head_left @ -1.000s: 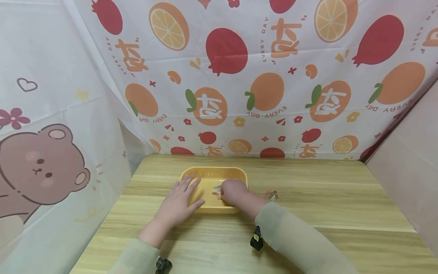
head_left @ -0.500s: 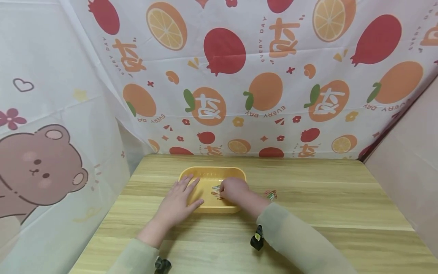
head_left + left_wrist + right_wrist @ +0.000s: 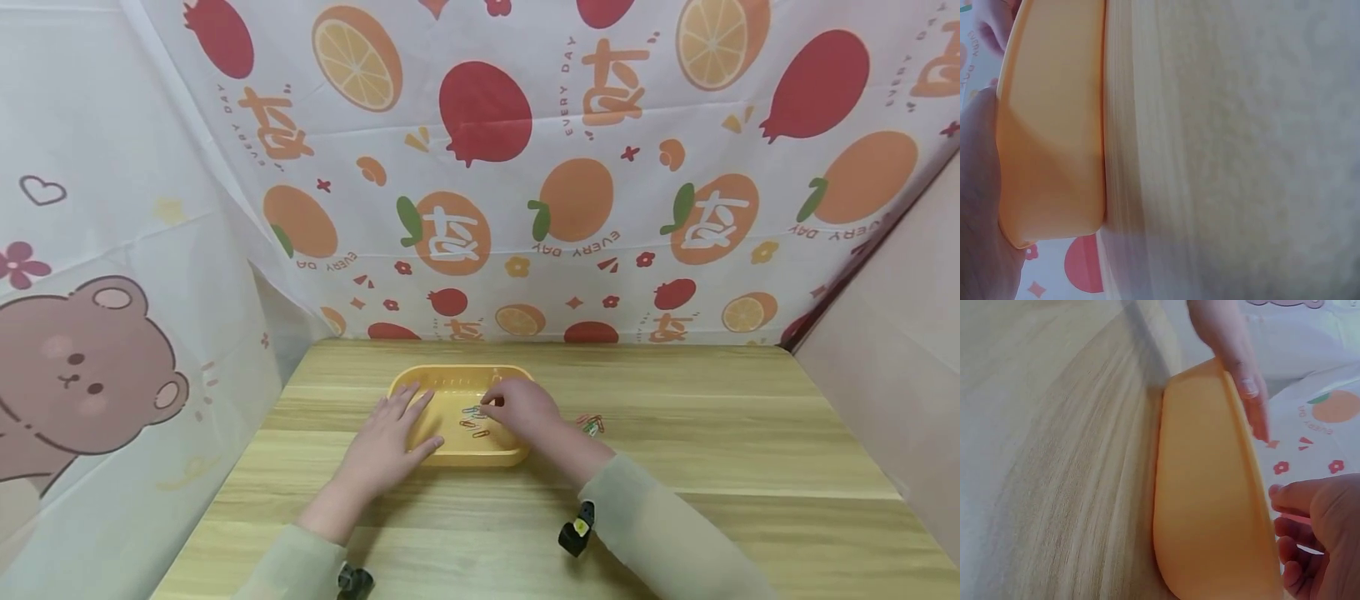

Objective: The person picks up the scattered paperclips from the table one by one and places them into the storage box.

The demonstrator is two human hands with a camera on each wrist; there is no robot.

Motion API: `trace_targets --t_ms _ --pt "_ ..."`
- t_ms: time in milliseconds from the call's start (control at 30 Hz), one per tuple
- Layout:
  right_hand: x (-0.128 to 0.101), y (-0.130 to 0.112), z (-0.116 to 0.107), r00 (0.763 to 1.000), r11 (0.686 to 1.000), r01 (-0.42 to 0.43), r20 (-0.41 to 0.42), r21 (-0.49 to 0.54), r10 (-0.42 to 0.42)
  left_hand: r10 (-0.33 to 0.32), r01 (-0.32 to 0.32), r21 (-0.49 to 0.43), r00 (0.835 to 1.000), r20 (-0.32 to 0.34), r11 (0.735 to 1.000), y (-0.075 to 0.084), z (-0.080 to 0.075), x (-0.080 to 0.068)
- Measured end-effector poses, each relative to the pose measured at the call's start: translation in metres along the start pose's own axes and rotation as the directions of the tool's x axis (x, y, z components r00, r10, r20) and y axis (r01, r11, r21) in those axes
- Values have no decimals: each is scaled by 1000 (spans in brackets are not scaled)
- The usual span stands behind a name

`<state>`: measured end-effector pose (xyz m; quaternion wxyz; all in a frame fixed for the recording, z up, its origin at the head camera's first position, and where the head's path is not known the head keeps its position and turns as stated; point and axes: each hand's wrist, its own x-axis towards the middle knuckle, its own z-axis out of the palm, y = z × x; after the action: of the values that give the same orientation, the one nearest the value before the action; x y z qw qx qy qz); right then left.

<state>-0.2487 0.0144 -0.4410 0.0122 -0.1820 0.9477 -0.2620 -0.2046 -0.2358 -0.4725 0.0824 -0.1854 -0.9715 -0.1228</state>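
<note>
In the head view a yellow plastic tray [image 3: 457, 459] stands on the table. Several small coloured paper clips [image 3: 470, 423] lie scattered on its floor. My left hand [image 3: 378, 442] rests over the tray's left side, fingers spread and straight across the rim. My right hand [image 3: 522, 408] is over the tray's right part, with thumb and forefinger brought together beside a blue clip. Whether a clip sits between those fingertips is too small to tell. The right wrist view shows the right fingers [image 3: 1294, 553] curled, the tray wall hiding the clips.
Several more paper clips [image 3: 591, 424] lie in a small pile on the wooden table [image 3: 697, 442], right of the tray. A fruit-print cloth [image 3: 570, 283] hangs behind the table, and a bear-print cloth [image 3: 90, 367] on the left.
My right hand has risen a little from the tray floor and turned, exposing its thumb and forefinger and more of the clips. My left hand stays at the tray.
</note>
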Motion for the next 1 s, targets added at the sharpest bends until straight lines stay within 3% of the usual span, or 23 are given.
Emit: trace_targets --t_ms 200,433,700,1000 --pt "-16 10 -11 998 985 -26 -58 173 36 3 -3 12 1000 -7 1000 1 0 -1" --pt "-34 31 -24 983 922 -111 -98 372 158 8 -8 11 1000 -21 1000 1 1 0" --pt "-47 68 -31 959 895 -169 -142 412 246 -4 4 21 1000 -4 1000 0 1 0" --pt "-69 118 -34 944 879 -227 -127 420 305 -8 8 12 1000 0 1000 2 -1 0"
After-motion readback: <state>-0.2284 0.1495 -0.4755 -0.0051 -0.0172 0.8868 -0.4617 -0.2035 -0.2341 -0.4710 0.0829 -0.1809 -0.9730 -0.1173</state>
